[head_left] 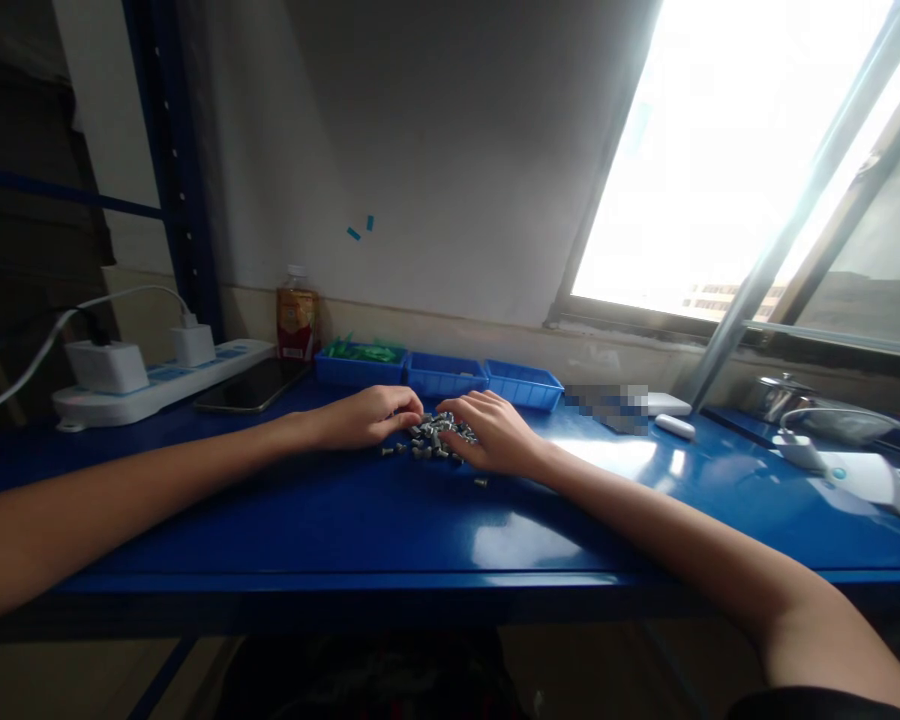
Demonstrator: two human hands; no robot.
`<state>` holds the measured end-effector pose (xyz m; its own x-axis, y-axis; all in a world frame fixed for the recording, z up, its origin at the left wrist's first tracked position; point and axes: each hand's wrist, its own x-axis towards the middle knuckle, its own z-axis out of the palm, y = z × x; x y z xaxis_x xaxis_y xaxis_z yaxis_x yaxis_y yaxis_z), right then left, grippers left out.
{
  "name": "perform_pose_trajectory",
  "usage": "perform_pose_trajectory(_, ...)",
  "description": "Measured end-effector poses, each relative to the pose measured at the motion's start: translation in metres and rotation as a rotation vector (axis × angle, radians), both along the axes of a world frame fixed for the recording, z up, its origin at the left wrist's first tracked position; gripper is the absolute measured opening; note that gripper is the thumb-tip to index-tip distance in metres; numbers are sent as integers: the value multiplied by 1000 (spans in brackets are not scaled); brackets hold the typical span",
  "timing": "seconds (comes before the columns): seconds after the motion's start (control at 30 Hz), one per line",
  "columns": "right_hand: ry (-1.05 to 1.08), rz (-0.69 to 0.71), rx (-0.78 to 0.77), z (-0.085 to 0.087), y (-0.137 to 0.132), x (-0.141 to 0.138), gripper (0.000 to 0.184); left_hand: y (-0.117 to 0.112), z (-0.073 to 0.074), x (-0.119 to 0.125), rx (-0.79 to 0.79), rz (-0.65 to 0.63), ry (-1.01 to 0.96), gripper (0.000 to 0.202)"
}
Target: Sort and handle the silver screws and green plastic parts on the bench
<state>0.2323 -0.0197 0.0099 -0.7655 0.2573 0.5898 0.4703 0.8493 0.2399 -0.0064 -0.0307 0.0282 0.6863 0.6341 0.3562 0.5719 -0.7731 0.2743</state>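
A small pile of silvery screws [435, 436] lies on the blue table, with a few loose ones around its near edge. My left hand [364, 415] rests at the pile's left side, thumb and fingertips brought together in a pinch; whatever is between them is too small to make out. On the right side, my right hand [499, 432] reaches over the pile with its thumb apart from the fingers, and screws show between them. A single screw [481, 483] lies just in front of that hand.
Behind the pile stand three blue trays; the left tray [360, 372] holds green pieces. A bottle [297, 315], a phone [251, 388] and a power strip [165, 385] are at the left. White devices [862, 480] with cables sit at the right, near a slanted metal pole [750, 290].
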Motion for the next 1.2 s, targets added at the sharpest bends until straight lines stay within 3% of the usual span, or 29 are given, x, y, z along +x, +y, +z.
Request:
perform_pose_trajectory(0.27, -55, 150, 83, -5, 2, -1, 17, -12, -15, 19, 23, -96, -31, 40)
perform_pose_trajectory(0.43, 14, 118, 96, -6, 1, -3, 19, -13, -16, 16, 48, -18, -69, 34)
perform_pose_trajectory(0.53, 60, 76, 80, -5, 1, -3, 23, -14, -17, 16, 144, 27, -80, 24)
perform_pose_trajectory(0.7, 45, 87, 71, -3, 1, -3, 27, -17, -17, 18, 300, 0, -40, 25)
perform_pose_trajectory(1.0, 53, 112, 14, -5, 1, -2, 21, -16, -17, 18, 321, 41, -3, 26)
perform_pose_trajectory(1.2, 26, 151, 90, -4, 1, -2, 16, -13, -16, 18, 316, 25, 68, 33)
